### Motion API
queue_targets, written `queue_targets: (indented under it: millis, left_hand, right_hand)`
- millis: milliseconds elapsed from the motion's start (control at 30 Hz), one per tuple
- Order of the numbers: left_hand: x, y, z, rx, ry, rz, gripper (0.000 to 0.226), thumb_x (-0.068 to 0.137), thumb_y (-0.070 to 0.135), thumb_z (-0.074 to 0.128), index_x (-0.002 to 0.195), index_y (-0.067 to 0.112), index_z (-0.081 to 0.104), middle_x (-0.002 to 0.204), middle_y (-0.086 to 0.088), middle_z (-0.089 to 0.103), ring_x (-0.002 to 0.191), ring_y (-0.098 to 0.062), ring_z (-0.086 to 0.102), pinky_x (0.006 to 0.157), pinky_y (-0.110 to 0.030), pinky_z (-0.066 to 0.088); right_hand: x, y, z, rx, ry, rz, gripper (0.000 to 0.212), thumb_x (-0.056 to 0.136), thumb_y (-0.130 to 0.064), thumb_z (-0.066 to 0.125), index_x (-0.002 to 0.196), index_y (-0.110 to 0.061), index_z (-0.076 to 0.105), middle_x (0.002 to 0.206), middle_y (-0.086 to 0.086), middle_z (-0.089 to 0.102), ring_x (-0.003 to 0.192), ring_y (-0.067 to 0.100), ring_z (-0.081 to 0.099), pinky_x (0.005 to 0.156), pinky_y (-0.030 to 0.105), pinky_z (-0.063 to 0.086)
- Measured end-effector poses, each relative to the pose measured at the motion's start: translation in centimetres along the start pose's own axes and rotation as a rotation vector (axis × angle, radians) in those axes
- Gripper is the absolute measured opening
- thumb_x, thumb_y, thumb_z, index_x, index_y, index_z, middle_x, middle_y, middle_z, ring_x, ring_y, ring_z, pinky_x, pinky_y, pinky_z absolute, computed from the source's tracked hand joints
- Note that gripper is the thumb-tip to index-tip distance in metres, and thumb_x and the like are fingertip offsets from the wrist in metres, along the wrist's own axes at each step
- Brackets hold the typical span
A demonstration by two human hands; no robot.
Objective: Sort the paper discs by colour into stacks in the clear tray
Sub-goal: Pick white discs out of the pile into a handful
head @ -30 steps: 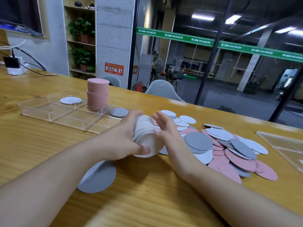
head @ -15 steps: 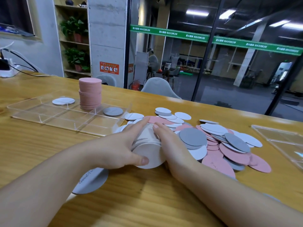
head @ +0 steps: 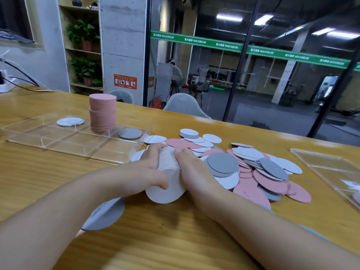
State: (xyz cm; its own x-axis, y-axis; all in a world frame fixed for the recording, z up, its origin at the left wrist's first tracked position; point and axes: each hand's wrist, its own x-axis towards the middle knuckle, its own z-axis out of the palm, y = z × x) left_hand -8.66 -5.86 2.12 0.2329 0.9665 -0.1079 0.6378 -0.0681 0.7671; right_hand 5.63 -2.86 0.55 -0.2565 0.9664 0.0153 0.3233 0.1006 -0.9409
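Observation:
A bundle of white paper discs (head: 165,189) lies on its side on the table, squeezed between both hands. My left hand (head: 144,170) grips its left side with the thumb curled under the front disc. My right hand (head: 191,168) presses flat against its right side. A loose heap of pink, grey and white discs (head: 251,168) spreads to the right. The clear tray (head: 64,141) at the left holds a tall pink stack (head: 102,114), a white disc (head: 70,121) and a grey disc (head: 130,133).
A grey disc (head: 105,215) lies on the table under my left forearm. A second clear tray (head: 327,168) sits at the right edge. Cables and a white box (head: 5,84) are at the far left. Beyond the table stands a grey chair (head: 185,106).
The white bundle has come down and nearer to me between both hands, and it is now more squared up. The view has shifted slightly leftward.

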Motion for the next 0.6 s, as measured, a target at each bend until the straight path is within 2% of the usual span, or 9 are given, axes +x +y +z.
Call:
queue_targets:
  millis: [67,100,167,200,300,367,433,500,600]
  left_hand:
    - [-0.1,-0.3,-0.4,0.024,-0.002,0.008,0.083,0.057,0.042,0.061,0.127,0.05,0.016,0.114,0.012,0.048,0.105,-0.013,0.054,0.096,-0.036,0.045]
    - [-0.2,-0.4,-0.6,0.023,0.001,0.023,0.081,0.058,0.042,0.064,0.125,0.048,0.02,0.113,0.011,0.052,0.104,-0.011,0.056,0.096,-0.035,0.046]
    - [-0.4,-0.3,-0.8,0.012,0.007,0.051,0.078,0.058,0.04,0.068,0.124,0.046,0.027,0.11,0.013,0.057,0.101,-0.009,0.059,0.093,-0.034,0.048]
    - [-0.4,-0.3,-0.9,0.012,0.013,0.058,0.078,0.057,0.04,0.069,0.124,0.046,0.029,0.109,0.013,0.058,0.101,-0.009,0.059,0.093,-0.034,0.048]
    - [-0.3,-0.4,-1.0,0.024,0.035,0.057,0.08,0.055,0.041,0.07,0.125,0.046,0.03,0.108,0.015,0.057,0.098,-0.008,0.06,0.09,-0.031,0.049]
    - [-0.3,-0.4,-0.9,0.014,0.042,0.061,0.081,0.055,0.039,0.071,0.125,0.044,0.031,0.105,0.016,0.057,0.095,-0.006,0.06,0.086,-0.027,0.05]
    - [-0.2,-0.4,-0.8,0.016,0.059,0.066,0.079,0.061,0.036,0.076,0.126,0.042,0.031,0.103,0.017,0.056,0.091,-0.004,0.059,0.081,-0.024,0.049]
    - [-0.1,-0.5,-0.7,0.039,0.079,0.077,0.074,0.07,0.032,0.077,0.125,0.043,0.029,0.102,0.019,0.054,0.088,-0.002,0.057,0.075,-0.022,0.046]
    - [-0.3,-0.4,-0.6,0.062,0.084,0.108,0.073,0.074,0.031,0.075,0.121,0.054,0.024,0.103,0.022,0.052,0.091,0.002,0.056,0.077,-0.018,0.045]
  right_hand:
    - [-0.4,-0.9,-0.8,-0.141,-0.044,-0.07,0.028,0.1,-0.039,0.028,0.107,-0.024,0.051,0.095,-0.015,0.054,0.081,-0.007,0.049,0.064,0.006,0.04]
    - [-0.4,-1.1,-1.4,-0.221,-0.065,-0.116,0.034,0.1,-0.04,0.028,0.106,-0.019,0.054,0.094,-0.012,0.058,0.081,-0.004,0.051,0.066,0.006,0.041]
    - [-0.6,-1.7,-2.5,-0.375,-0.049,-0.231,0.04,0.1,-0.037,0.034,0.106,-0.008,0.061,0.097,0.004,0.065,0.083,0.011,0.057,0.075,0.024,0.046]
    - [-0.6,-1.7,-3.2,-0.478,-0.014,-0.282,0.035,0.098,-0.033,0.041,0.104,-0.007,0.063,0.096,0.004,0.066,0.085,0.014,0.057,0.075,0.026,0.046]
    - [-1.1,-0.6,-5.7,-0.842,0.076,-0.382,0.012,0.093,-0.032,0.053,0.093,-0.023,0.062,0.092,-0.013,0.058,0.092,0.005,0.047,0.071,0.018,0.035]
    - [-1.9,0.5,-7.1,-1.0,0.053,-0.386,0.009,0.09,-0.036,0.056,0.088,-0.027,0.057,0.091,-0.015,0.052,0.095,0.006,0.042,0.081,0.017,0.034]
    - [-2.6,1.3,-7.9,-1.189,0.02,-0.373,0.019,0.089,-0.043,0.056,0.095,-0.025,0.056,0.095,-0.012,0.049,0.101,0.01,0.041,0.094,0.022,0.034]
    - [-2.9,1.2,-8.0,-1.336,0.019,-0.319,0.03,0.089,-0.048,0.054,0.104,-0.023,0.055,0.108,-0.007,0.049,0.109,0.013,0.041,0.091,0.024,0.035]
    - [-2.7,0.3,-7.5,-1.373,0.011,-0.214,0.033,0.091,-0.044,0.054,0.109,-0.017,0.057,0.114,-0.002,0.05,0.108,0.017,0.048,0.084,0.03,0.042]
